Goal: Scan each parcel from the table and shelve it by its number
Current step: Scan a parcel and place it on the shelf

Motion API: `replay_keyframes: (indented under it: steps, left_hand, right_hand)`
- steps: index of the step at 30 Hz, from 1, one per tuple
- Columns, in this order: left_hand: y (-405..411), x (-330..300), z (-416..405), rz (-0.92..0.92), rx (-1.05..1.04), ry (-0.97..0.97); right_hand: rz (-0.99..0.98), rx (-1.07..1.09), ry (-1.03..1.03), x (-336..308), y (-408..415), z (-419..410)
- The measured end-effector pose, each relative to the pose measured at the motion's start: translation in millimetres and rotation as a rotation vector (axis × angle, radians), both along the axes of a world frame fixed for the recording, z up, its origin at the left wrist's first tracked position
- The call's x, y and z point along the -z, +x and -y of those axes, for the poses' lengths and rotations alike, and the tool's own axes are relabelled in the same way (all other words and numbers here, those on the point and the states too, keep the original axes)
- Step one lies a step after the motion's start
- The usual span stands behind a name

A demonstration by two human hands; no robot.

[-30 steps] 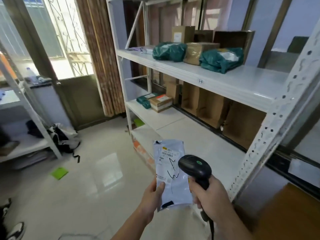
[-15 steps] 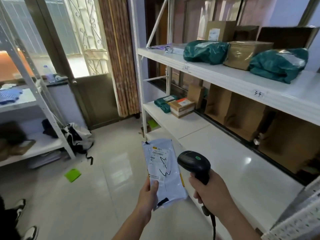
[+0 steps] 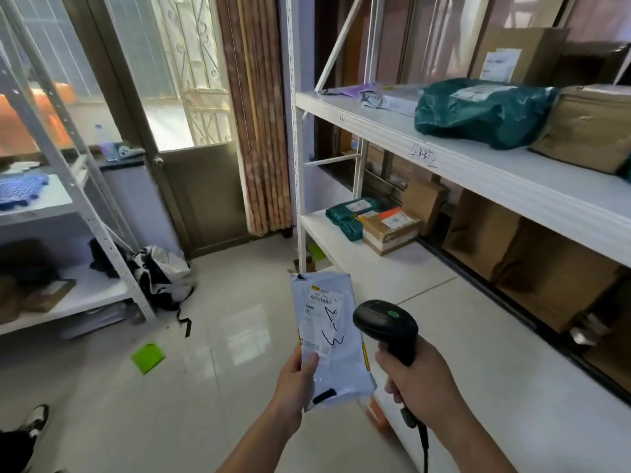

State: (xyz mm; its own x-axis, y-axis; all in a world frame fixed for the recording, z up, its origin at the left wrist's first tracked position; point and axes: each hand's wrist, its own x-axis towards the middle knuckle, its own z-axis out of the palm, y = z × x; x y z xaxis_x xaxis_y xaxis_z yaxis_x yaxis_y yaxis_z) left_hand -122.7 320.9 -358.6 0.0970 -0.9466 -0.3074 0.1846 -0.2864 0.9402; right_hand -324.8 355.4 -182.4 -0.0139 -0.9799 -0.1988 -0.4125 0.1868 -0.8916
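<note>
A flat pale-grey plastic mailer [image 3: 328, 339] is pinched label-up in the left hand [image 3: 296, 380] for reading; a black handheld scanner [image 3: 387, 327] is gripped by the right hand [image 3: 418, 384].

You hold one grey parcel [image 3: 327, 339] and one scanner [image 3: 387, 324]. Up right of your grips: two green bags [image 3: 478, 109] [image 3: 345, 216], one taped small box [image 3: 391, 230]. Left: one green paper [image 3: 148, 357].

Daylight floods through the window [image 3: 191, 97], glaring off the floor [image 3: 246, 322]; edges bend, distant shelves soften.
</note>
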Motion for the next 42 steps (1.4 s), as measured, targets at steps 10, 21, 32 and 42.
replay_keyframes:
  steps: [10,21,32,42]
  left_hand:
    - [55,12,157,-0.038,0.178,0.008]
    - [37,29,320,0.068,0.312,0.096]
    - [-42,58,439,0.112,0.496,0.174]
    - [-72,87,522,0.271,0.636,0.228]
  right_hand:
    - [-0.036,0.07,-0.005,14,64,143]
    - [0.012,0.333,0.025,21,60,249]
    - [-0.026,0.503,0.066,52,9,336]
    - [-0.089,0.626,0.139,60,4,382]
